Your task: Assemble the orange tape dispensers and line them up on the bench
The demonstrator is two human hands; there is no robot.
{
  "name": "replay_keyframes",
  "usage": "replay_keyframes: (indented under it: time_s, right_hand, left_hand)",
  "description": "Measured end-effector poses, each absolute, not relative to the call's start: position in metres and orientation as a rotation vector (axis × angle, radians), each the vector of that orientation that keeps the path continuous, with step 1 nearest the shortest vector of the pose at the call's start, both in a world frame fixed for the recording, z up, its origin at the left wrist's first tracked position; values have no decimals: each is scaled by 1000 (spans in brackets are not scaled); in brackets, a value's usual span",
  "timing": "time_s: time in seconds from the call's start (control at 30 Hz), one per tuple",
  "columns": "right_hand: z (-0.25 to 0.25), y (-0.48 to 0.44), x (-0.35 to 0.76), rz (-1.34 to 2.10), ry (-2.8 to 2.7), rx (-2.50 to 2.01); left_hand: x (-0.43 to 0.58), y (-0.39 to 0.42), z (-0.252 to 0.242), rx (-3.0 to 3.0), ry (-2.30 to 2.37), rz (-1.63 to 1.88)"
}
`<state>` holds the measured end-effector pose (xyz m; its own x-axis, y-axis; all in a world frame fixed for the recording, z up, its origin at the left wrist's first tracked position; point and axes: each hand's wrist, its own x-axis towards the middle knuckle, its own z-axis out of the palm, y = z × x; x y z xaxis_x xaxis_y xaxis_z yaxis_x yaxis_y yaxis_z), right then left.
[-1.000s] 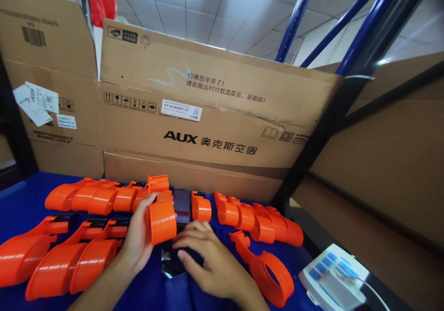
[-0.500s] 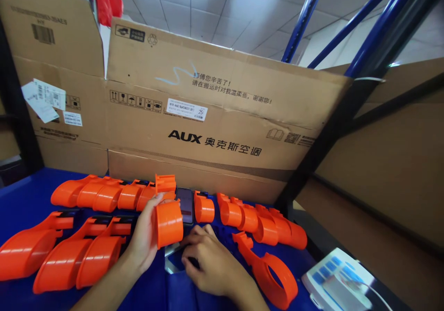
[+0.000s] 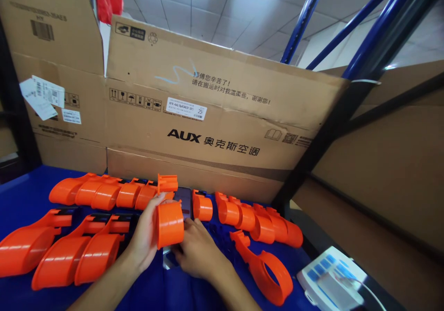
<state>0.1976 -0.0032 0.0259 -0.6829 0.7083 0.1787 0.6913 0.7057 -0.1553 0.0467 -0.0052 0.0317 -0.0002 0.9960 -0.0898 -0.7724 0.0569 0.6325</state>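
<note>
My left hand (image 3: 147, 237) is closed round an orange plastic part (image 3: 169, 226), which has a wide ring with a clip-like end standing above it. Close against that ring's right side is my right hand (image 3: 198, 251), with fingers curled and their tips hidden behind it; what they pinch, if anything, does not show. Just behind the hands lies a dark phone (image 3: 183, 201). A pale edge of some object shows beneath my right hand, mostly covered. To the right rests a loose orange ring part (image 3: 267, 271) on its side.
Several like orange parts (image 3: 65, 260) with black pieces at their tops lie on the blue surface (image 3: 21, 188) at left. More orange parts (image 3: 262, 228) form a row at right. A white device with blue keys (image 3: 326, 271) and a cable sits front right. Cardboard (image 3: 208, 112) walls the back.
My right hand has moved forward and left, up to the held orange part, its fingers passing behind the ring. My left hand keeps its hold almost in place.
</note>
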Motion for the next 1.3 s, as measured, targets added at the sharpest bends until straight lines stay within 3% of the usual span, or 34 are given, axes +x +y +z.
replay_keyframes:
  time_s: [0.43,1.3]
  right_hand:
    - [37,3,220,514,-2532,-1023]
    - [36,7,239,627,-2379,-961]
  left_hand:
    - [47,-4,30,501,615,1500]
    - [57,-12,39,481,633,1279]
